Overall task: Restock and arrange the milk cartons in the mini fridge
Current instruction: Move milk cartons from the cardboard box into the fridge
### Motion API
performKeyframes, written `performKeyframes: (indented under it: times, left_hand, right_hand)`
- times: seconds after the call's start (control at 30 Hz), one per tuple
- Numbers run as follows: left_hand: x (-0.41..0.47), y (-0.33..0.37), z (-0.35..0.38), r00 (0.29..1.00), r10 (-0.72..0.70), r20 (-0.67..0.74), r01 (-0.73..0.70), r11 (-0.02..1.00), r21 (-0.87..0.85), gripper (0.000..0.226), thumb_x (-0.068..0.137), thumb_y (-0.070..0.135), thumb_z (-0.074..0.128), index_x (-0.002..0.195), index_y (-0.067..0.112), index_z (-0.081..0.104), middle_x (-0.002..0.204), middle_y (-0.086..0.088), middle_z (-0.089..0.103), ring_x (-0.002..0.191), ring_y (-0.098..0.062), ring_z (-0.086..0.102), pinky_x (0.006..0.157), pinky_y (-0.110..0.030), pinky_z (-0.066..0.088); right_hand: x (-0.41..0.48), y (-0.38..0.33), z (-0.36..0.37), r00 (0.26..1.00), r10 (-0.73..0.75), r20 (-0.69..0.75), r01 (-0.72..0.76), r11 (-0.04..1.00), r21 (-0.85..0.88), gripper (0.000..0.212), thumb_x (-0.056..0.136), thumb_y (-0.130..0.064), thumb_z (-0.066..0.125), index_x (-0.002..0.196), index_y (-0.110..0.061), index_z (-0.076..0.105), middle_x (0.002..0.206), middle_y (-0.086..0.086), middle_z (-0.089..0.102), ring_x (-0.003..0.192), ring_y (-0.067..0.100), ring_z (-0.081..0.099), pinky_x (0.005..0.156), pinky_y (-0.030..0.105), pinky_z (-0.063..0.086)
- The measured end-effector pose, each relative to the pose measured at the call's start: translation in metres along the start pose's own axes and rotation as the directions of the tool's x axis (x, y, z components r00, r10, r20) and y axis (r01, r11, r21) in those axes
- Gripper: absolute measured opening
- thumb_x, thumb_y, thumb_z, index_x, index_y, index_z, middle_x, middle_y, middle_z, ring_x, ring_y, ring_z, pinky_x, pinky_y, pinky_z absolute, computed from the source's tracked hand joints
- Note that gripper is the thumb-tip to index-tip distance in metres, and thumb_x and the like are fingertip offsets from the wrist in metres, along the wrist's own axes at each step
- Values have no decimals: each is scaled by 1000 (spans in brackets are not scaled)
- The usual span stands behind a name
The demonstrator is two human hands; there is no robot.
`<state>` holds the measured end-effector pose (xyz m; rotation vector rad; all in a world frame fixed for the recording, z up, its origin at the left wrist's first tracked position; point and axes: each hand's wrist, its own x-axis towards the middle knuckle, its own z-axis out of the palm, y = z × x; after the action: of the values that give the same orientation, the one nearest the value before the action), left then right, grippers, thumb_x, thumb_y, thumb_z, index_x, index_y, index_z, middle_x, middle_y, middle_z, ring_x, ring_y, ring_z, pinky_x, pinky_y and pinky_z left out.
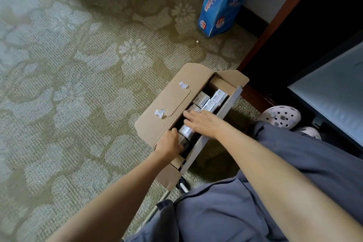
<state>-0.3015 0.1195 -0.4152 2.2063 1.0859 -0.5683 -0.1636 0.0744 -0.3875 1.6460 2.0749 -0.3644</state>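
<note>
Cardboard box [167,104]: open, on carpet [78,84].
Milk cartons [210,102]: packed inside the box, far half.
Left hand [170,143]: at the box's near end, fingers curled round one near carton [183,141].
Right hand [202,121]: over the box's middle, fingers straight, resting on cartons.
Blue bag [222,4]: well beyond the box's far end.

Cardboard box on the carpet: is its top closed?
No, the cardboard box has its flaps folded open, and the left hand and right hand reach in among the milk cartons.
</note>
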Motion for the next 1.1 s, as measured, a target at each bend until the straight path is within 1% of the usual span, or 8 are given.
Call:
performKeyframes:
  times: [0.07,0.33,0.63,0.7,0.77,0.9,1.0,1.1]
  left_hand:
    - [0,0,1,1000,1,-10,-1,1000,12,36,90,26,57,112,0,46,114,-16,61,107,-30,60,83,-33,46]
    - [-2,11,-2,999,-28,39,21,983,183,32,87,23,60,110,1,57,114,-12,63,107,-26,62,82,-32,50]
    - [-10,9,-46,1000,19,-8,-18,993,114,36,83,25,66,106,0,53,99,-13,59,88,-28,60,72,-32,48]
    - [-16,9,-67,998,46,-37,-42,994,101,37,83,28,65,105,0,53,98,-14,57,85,-28,57,68,-34,45]
    - [-22,11,-87,995,73,-65,-69,996,54,28,82,25,64,93,3,53,85,-11,53,77,-25,50,58,-32,39]
    - [-36,31,-125,979,163,-120,-165,986,-7,27,79,23,68,85,7,47,77,-5,46,75,-22,45,49,-25,32]
    - [-48,59,-158,938,260,-228,-273,961,-29,31,76,22,71,95,3,56,86,-7,48,77,-22,44,54,-27,31]
    - [-62,99,-190,872,383,-306,-402,916,0,26,75,23,72,87,7,55,87,-6,51,78,-21,45,52,-27,31]
  right_hand:
    - [5,-7,2,1000,-6,15,5,999,36,55,87,6,48,138,-5,30,150,15,21,129,28,36,89,37,49]
    - [15,-16,7,998,51,45,-52,998,20,31,88,1,51,118,-5,52,128,9,42,121,25,39,80,32,43]
    - [-9,4,-37,999,-10,-52,20,983,184,14,85,-14,61,94,-3,59,105,11,58,105,24,49,80,33,45]
    - [-14,9,-53,998,37,-59,-23,974,224,13,86,-19,61,87,-8,53,102,13,58,101,26,53,79,35,45]
    - [-23,14,-66,992,105,-66,-84,959,271,20,86,-20,61,80,-11,44,95,14,56,95,28,56,76,36,46]
    - [-56,29,-92,951,283,-122,-213,890,402,19,81,-22,62,77,-9,49,87,11,58,88,29,58,69,34,43]
    - [-95,46,-120,885,407,-228,-281,855,435,16,79,-24,61,81,-10,54,85,8,59,87,27,57,68,31,38]
    - [-145,64,-149,779,530,-334,-356,813,461,19,77,-24,63,91,-11,60,85,4,53,88,28,57,71,31,37]
